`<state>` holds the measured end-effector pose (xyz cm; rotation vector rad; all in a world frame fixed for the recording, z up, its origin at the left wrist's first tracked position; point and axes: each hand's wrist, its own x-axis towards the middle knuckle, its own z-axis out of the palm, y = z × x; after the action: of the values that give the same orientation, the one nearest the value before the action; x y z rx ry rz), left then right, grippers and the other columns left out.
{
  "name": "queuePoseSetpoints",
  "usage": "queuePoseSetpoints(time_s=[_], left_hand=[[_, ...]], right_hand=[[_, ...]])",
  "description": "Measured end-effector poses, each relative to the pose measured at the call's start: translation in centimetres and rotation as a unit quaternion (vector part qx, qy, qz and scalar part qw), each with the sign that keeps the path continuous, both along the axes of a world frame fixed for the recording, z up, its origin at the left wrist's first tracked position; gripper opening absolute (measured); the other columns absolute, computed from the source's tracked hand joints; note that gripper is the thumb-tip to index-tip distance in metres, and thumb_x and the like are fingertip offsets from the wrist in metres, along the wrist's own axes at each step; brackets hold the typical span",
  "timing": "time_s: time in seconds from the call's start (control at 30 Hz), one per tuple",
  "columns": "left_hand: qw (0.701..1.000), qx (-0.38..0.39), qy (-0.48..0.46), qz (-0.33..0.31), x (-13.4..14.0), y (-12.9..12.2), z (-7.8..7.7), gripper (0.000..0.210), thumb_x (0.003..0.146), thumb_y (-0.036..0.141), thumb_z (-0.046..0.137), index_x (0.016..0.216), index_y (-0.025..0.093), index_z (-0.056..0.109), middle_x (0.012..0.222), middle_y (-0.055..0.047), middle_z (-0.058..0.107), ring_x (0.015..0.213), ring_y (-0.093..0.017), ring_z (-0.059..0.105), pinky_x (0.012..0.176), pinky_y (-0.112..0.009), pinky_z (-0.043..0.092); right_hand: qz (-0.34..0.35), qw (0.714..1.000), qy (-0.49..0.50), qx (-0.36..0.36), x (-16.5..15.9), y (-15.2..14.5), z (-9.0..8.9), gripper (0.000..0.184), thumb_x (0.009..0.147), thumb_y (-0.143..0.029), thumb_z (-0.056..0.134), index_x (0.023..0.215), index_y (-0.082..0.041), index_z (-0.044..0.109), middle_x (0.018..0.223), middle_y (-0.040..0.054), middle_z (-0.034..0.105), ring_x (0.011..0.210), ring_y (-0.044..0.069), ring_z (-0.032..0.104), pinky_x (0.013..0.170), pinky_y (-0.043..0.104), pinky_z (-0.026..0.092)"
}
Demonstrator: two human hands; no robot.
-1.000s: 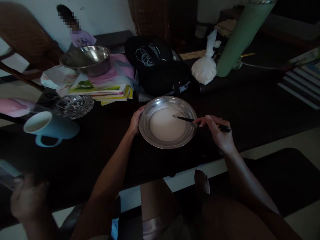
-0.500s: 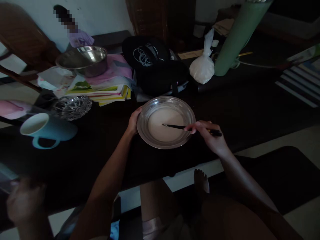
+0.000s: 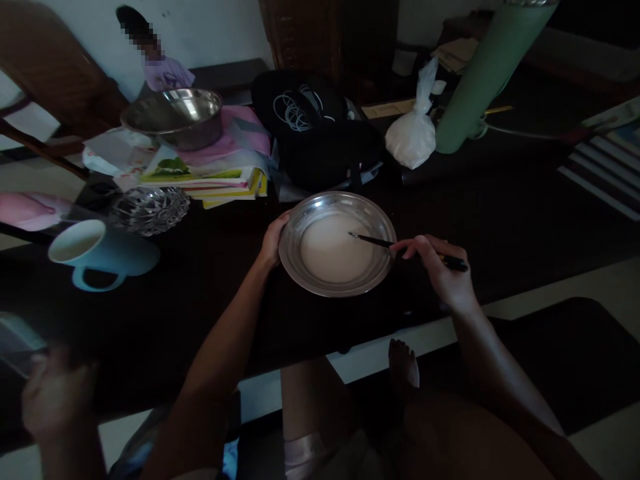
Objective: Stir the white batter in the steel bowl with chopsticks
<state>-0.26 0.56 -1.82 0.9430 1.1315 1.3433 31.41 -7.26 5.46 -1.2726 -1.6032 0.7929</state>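
Note:
A shiny steel bowl (image 3: 287,257) with a milky white mixture (image 3: 335,257) in it is on the dark table in front of me. My left hand (image 3: 274,239) is closed on the bowl's left rim, its fingers partly hidden behind the wall. Between the fingers of my right hand (image 3: 437,263) are thin black chopsticks (image 3: 373,241), held at a slant over the right rim. Their pale, wet-looking tips are above or just at the mixture's surface; I cannot tell which. Whether the sticks lie pressed together is also unclear.
Another person's hand (image 3: 55,393) holds something clear at lower left. Nearby are a blue mug (image 3: 115,253) and a glass dish (image 3: 150,210). Behind stand a steel basin (image 3: 200,130) on books (image 3: 230,183), a black case (image 3: 325,150), a tied bag of white powder (image 3: 413,140) and a green flask (image 3: 480,93).
My right hand has moved to the right, drawing the chopstick tips from the mixture's middle toward its upper right. My left hand keeps its hold on the bowl. The whole view has shifted slightly.

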Motion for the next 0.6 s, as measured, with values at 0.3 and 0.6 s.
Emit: queuePoseSetpoints(time_s=[0.3, 0.6], left_hand=[[1.0, -0.001, 0.005, 0.001, 0.1, -0.1, 0.2, 0.032, 0.079, 0.039, 0.057, 0.099, 0.018, 0.071, 0.106, -0.007, 0.075, 0.116, -0.029, 0.063, 0.101, -0.041, 0.049], [1.0, 0.0, 0.008, -0.003, 0.0, -0.2, 0.2, 0.03, 0.079, 0.041, 0.059, 0.097, 0.02, 0.071, 0.103, -0.006, 0.075, 0.112, -0.027, 0.065, 0.1, -0.039, 0.049]], right_hand=[[0.062, 0.996, 0.042, -0.058, 0.2, -1.3, 0.9, 0.041, 0.096, -0.045, 0.052, 0.063, -0.024, 0.065, 0.081, 0.0015, 0.078, 0.082, 0.021, 0.073, 0.083, 0.038, 0.051], [0.094, 0.995, -0.028, 0.017, -3.2, 0.5, -1.1, 0.041, 0.099, -0.047, 0.047, 0.069, -0.025, 0.065, 0.09, -0.0007, 0.08, 0.088, 0.019, 0.072, 0.09, 0.038, 0.043]])
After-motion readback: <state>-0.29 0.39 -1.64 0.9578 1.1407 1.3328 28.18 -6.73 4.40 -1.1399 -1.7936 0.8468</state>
